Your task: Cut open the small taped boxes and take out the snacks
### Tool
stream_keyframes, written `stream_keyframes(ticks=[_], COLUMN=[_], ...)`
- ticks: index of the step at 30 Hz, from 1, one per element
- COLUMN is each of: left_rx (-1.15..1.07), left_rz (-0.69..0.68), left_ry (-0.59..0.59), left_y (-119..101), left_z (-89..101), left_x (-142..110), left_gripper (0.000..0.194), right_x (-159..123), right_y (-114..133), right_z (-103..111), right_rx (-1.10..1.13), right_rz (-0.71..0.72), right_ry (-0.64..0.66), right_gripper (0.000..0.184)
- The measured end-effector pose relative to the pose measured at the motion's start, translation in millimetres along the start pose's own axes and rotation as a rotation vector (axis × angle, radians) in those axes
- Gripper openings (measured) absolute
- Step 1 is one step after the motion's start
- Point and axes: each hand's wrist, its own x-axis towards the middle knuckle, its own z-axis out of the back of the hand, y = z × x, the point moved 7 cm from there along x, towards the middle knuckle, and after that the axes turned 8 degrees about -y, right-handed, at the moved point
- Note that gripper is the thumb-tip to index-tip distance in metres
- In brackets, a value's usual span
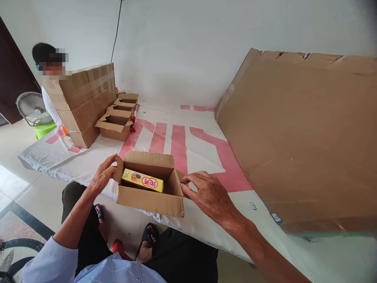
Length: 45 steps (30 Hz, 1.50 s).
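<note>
An open cardboard box (150, 199) sits in front of me at the table's near edge, its flaps spread outward. Inside it, toward the left, lies a yellow carton (143, 180) with red characters and food pictures. My left hand (103, 173) pinches the box's left end flap between thumb and fingers. On the opposite side, my right hand (204, 192) has thumb and fingertips closed on the right end flap. Part of the box's floor is in shadow.
Several open cardboard boxes (114, 131) stand in a row at the back left, beside stacked sealed cartons (79, 102). Behind the stack is another person (48, 59), near a fan (33, 110). A large cardboard sheet or box (300, 145) occupies the right. White-and-pink cloth (194, 149) covers the table.
</note>
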Motion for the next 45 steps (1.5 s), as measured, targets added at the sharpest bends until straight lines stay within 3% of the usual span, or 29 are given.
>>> stream_keyframes(ticks=[4, 7, 10, 12, 15, 17, 19, 22, 25, 28, 31, 35, 39, 42, 45], left_rx=[0.225, 0.387, 0.409, 0.397, 0.377, 0.344, 0.302, 0.294, 0.381, 0.455, 0.433, 0.29, -0.019, -0.234, -0.293], left_rz=[-0.201, -0.348, -0.319, -0.258, -0.188, -0.164, -0.146, -0.12, -0.091, -0.078, -0.162, -0.259, -0.14, -0.01, 0.12], left_ry=[-0.096, -0.162, -0.071, 0.018, 0.082, 0.096, 0.105, 0.136, 0.148, 0.178, 0.171, 0.137, 0.325, 0.293, 0.257], left_y=[8.9, 11.9, 17.7, 19.9, 19.1, 17.3, 15.8, 15.8, 17.6, 14.2, -6.6, -47.1, -67.8, -68.9, -61.0], left_z=[4.1, 2.8, -7.1, -16.4, -27.3, -30.9, -30.7, -25.6, -16.7, -11.8, -10.6, -12.0, -30.6, -36.7, -44.4], left_x=[-7.0, -15.7, -25.6, -33.1, -40.6, -41.2, -39.8, -36.1, -30.5, -24.0, -15.6, -2.7, 5.5, 13.6, 18.4], left_gripper=[0.066, 0.06, 0.051, 0.057, 0.076, 0.069, 0.058, 0.056, 0.067, 0.08, 0.083, 0.073, 0.07, 0.081, 0.085], right_x=[14.9, 25.9, 31.0, 31.9, 30.0, 29.9, 33.7, 42.8, 52.3, 56.7, 61.0, 70.9, 86.4, 96.3, 103.5], right_y=[25.7, 42.9, 50.2, 50.0, 49.9, 50.4, 50.2, 49.1, 37.8, 21.9, 14.5, 10.6, 9.8, 10.7, 13.2], right_z=[-3.6, -16.0, -33.7, -47.3, -68.0, -76.0, -76.4, -65.6, -48.4, -39.7, -35.8, -32.5, -29.5, -27.9, -30.9], right_rx=[-0.139, -0.115, -0.023, 0.022, 0.093, 0.091, 0.043, 0.063, 0.31, 0.683, 0.928, 1.058, 1.181, 1.278, 1.32], right_rz=[0.156, 0.188, 0.146, 0.099, 0.044, 0.025, 0.018, -0.003, -0.163, -0.409, -0.527, -0.584, -0.64, -0.679, -0.684], right_ry=[0.042, 0.184, 0.345, 0.461, 0.668, 0.739, 0.694, 0.515, 0.345, 0.283, 0.215, 0.092, 0.014, -0.045, -0.045], right_gripper=[0.023, 0.02, 0.015, 0.027, 0.03, 0.027, 0.027, 0.038, 0.045, 0.057, 0.063, 0.064, 0.067, 0.07, 0.069])
